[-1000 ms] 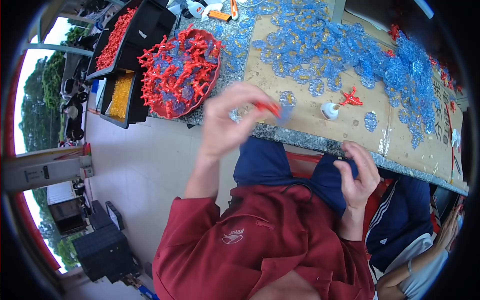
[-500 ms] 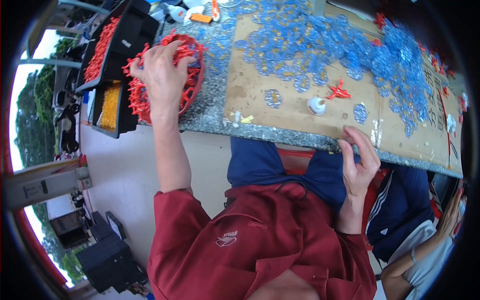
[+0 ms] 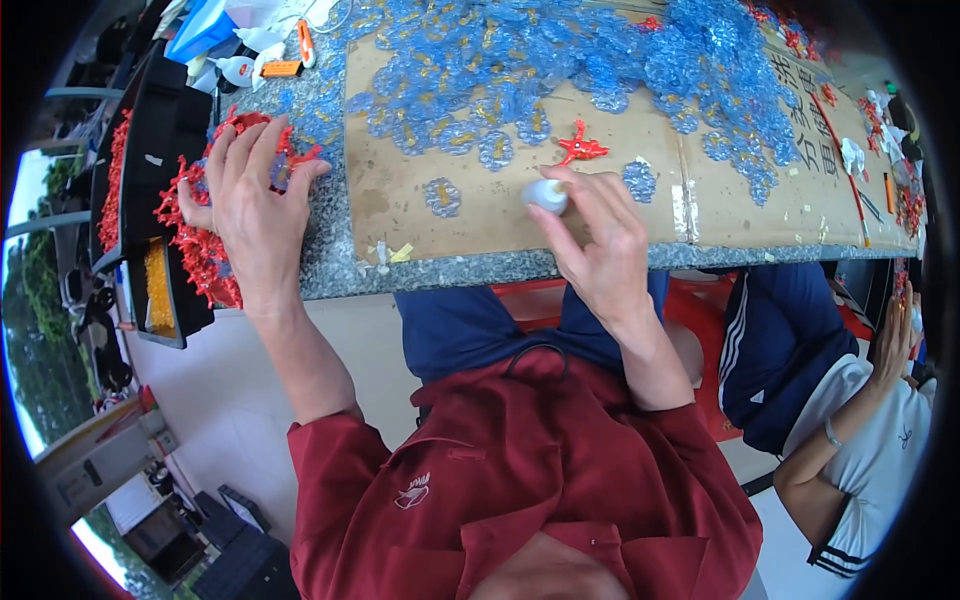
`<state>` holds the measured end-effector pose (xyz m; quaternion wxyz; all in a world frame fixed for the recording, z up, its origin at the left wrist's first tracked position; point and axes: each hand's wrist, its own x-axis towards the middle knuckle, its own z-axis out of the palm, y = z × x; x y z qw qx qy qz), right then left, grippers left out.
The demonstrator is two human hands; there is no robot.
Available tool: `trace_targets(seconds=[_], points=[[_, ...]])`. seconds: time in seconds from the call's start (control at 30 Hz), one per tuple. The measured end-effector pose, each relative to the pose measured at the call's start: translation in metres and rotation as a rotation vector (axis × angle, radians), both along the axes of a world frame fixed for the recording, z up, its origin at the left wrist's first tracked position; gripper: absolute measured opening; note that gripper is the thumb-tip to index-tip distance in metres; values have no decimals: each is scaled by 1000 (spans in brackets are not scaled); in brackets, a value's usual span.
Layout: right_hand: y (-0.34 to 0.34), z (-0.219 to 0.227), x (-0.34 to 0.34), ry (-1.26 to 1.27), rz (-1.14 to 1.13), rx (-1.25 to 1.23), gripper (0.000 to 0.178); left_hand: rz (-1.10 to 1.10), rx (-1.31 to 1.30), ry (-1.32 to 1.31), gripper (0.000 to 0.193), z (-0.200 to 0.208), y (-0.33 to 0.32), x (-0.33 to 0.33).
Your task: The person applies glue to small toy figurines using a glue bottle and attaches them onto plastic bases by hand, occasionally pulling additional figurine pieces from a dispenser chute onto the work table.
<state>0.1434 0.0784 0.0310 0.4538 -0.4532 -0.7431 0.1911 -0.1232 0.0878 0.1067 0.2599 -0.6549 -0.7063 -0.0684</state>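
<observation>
My left hand [image 3: 258,200] hovers over a round red basket [image 3: 222,295] heaped with small red branching plastic pieces [image 3: 185,235]. Its fingers are spread, and the thumb points right beside a red piece at the rim. Between thumb and fingers of my right hand [image 3: 608,250] is a small white squeeze bottle [image 3: 545,196], tilted above the cardboard sheet [image 3: 490,225]. Just beyond it lies a single red piece [image 3: 581,146]. Flat clear-blue plastic discs [image 3: 441,197] with yellowish centres lie to its left, and another clear-blue disc [image 3: 640,181] to its right.
A large heap of clear-blue discs [image 3: 590,50] covers the far cardboard. At the left stand black bins holding red pieces [image 3: 116,180] and yellow bits [image 3: 158,285]. An orange-handled cutter [image 3: 305,45] lies at the back left. Another person's arm [image 3: 850,430] shows at the right.
My right hand has moved from the table edge up onto the cardboard and taken hold of the white bottle. The left hand stays over the basket, and the whole view has shifted.
</observation>
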Motion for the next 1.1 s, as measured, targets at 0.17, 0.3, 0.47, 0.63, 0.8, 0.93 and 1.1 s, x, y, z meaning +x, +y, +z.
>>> trace_targets(seconds=[0.17,0.3,0.47,0.63,0.8,0.93,1.1], points=[[-19,0,34,228,-120,-120,18,-109,168,-111,40,-7,4,5],[-34,-11,54,596,-123,-293,28,-613,122,-632,26,-31,9,67],[-32,-16,60,570,-129,-58,34,-763,-54,-768,31,-64,12,175],[-43,-14,75,514,-231,-90,37,-625,-242,-511,32,-77,25,196],[-46,-10,75,487,-244,-141,39,-935,51,-920,25,-81,29,173],[-41,-2,57,608,-141,-324,41,-550,-297,-2064,17,-63,1,158],[-36,1,33,736,6,-559,41,-402,-387,-2557,19,-74,-25,154]])
